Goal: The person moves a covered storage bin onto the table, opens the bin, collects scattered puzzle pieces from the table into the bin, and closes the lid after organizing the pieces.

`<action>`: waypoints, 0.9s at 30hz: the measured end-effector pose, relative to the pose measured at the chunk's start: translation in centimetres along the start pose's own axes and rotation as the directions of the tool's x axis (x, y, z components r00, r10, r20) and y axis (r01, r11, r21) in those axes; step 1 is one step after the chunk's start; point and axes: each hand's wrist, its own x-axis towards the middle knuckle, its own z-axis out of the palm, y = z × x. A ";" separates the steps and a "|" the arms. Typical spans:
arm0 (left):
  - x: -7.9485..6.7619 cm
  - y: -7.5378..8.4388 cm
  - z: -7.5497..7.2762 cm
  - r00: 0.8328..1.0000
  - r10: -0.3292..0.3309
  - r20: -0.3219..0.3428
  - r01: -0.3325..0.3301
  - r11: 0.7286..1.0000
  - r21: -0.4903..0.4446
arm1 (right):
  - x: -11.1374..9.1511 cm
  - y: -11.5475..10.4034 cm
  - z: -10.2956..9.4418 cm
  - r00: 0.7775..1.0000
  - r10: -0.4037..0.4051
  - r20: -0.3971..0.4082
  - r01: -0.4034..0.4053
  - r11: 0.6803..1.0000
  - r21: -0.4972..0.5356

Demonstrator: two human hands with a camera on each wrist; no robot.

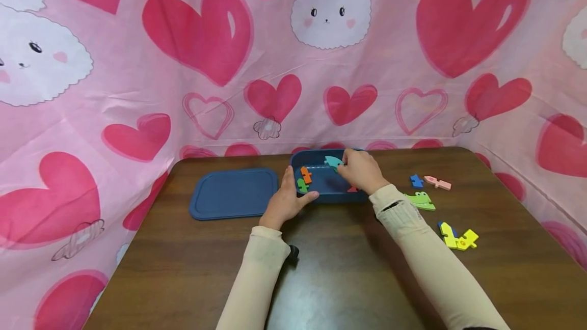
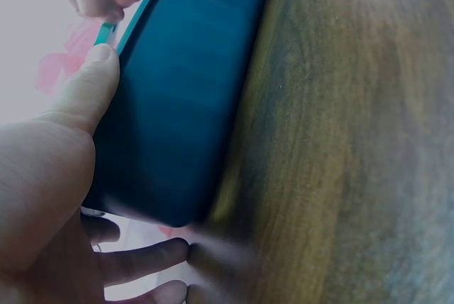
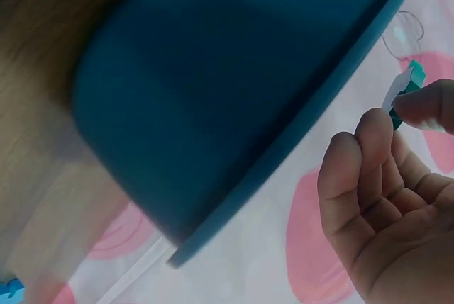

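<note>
In the head view a dark blue box (image 1: 330, 198) stands at the table's far side. My left hand (image 1: 286, 199) rests at its front left corner, fingers straight along the end and thumb (image 2: 99, 81) by the front rim. Above the box, my right hand (image 1: 362, 171) pinches a teal puzzle piece (image 3: 413, 77) between thumb and fingertips; much of the piece is hidden by the hand in the head view. Inside the box lie an orange puzzle piece (image 1: 305, 174), a green puzzle piece (image 1: 302, 185) and a red puzzle piece (image 1: 352, 189).
A flat blue lid (image 1: 235, 193) lies left of the box. To the right are a small blue piece (image 1: 416, 181), a pink piece (image 1: 437, 183), a green crocodile-head piece (image 1: 422, 200) partly behind my sleeve, and yellow pieces (image 1: 467, 240). A heart-patterned cloth (image 1: 275, 116) hangs behind the table.
</note>
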 end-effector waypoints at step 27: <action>0.4 -0.2 0.0 1.000 -0.003 0.009 0.003 1.000 -0.001 | 5.0 -1.3 0.7 0.988 -0.018 0.152 0.029 0.997 -0.071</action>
